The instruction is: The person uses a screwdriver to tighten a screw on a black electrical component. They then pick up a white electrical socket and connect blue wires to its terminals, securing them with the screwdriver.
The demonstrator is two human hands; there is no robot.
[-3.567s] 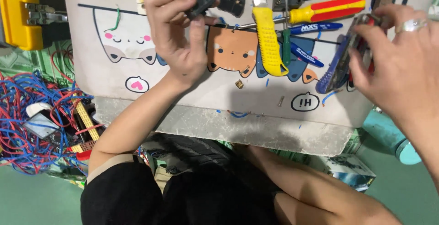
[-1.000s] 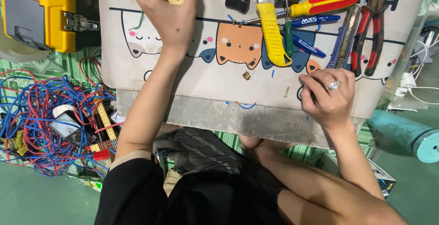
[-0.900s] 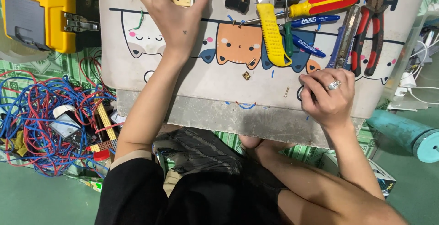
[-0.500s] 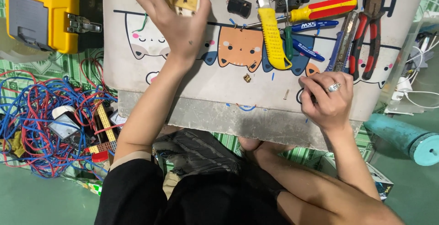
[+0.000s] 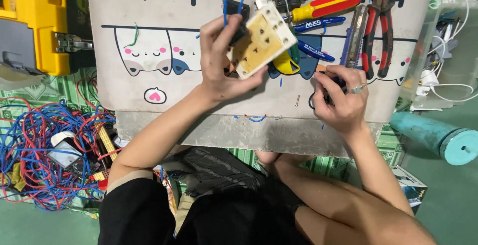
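Since a moment ago our left hand (image 5: 224,63) has drawn the cream socket plate (image 5: 263,40) nearer, fingers clamping it; our right hand (image 5: 338,98) stays curled, pinching something small below the red-handled pliers (image 5: 378,36).

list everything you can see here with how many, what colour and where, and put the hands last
socket plate: one, cream, held up over the mat
work mat: one, white with cartoon cats, on the low table
screwdriver: one, red and yellow handle, top of mat
pliers: one, red and black grips, right side of mat
utility knife: one, grey, left of the pliers
pens: two, blue, under the screwdriver
loose screw: one, brassy, on the mat near the right hand
wire tangle: one heap, blue and red, floor at left
toolbox: one, yellow, upper left
cylinder: one, teal, floor at right
left hand: grips the socket plate
right hand: ringed, fingers closed on something small and dark
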